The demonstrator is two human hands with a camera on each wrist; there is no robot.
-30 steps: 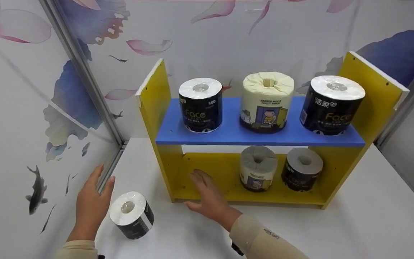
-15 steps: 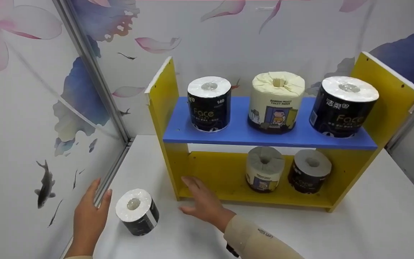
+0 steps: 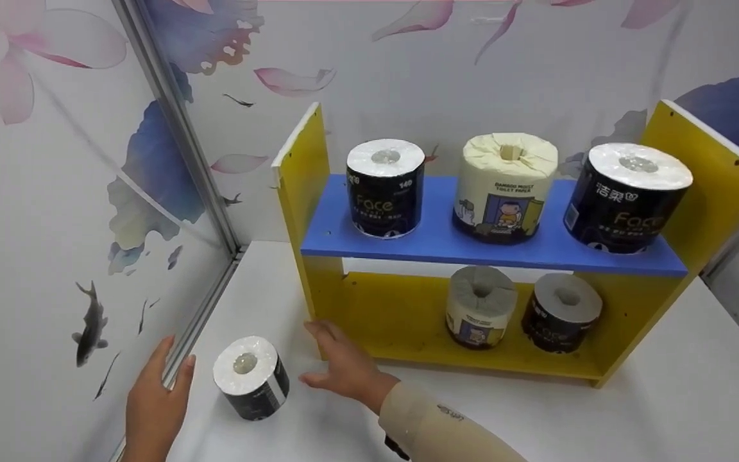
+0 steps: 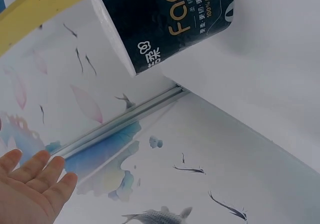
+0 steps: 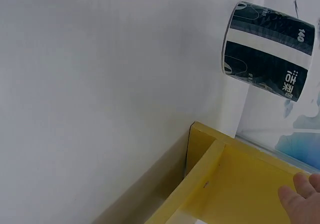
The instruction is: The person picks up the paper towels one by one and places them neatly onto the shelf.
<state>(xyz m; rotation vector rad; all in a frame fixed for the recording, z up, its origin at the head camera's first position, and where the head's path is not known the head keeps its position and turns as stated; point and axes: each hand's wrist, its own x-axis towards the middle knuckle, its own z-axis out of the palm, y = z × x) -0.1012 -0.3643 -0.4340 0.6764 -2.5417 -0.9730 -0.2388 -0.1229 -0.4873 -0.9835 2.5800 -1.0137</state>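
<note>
A toilet paper roll (image 3: 259, 391) in a black wrapper stands upright on the white table, left of the yellow and blue shelf (image 3: 395, 253). My left hand (image 3: 158, 401) is just left of this roll, thumb and fingers spread and apart from it. On the roll's other side my right hand (image 3: 347, 366) has its fingers extended, near the shelf's lower left corner, holding nothing. In the left wrist view the black-wrapped roll (image 4: 170, 21) is beyond my open fingers. The right wrist view shows the same roll (image 5: 270, 49) past the shelf's corner.
On the blue board stand a black-wrapped roll (image 3: 385, 192), a cream-wrapped roll (image 3: 504, 192) and another black one (image 3: 629, 202). Below them are a cream roll (image 3: 480, 308) and a black roll (image 3: 559, 314). A printed wall panel (image 3: 42, 212) borders the table on the left.
My right hand has moved left, away from the lower shelf toward the roll on the table. My left hand has dropped slightly lower in view. The head view has shifted a little left.
</note>
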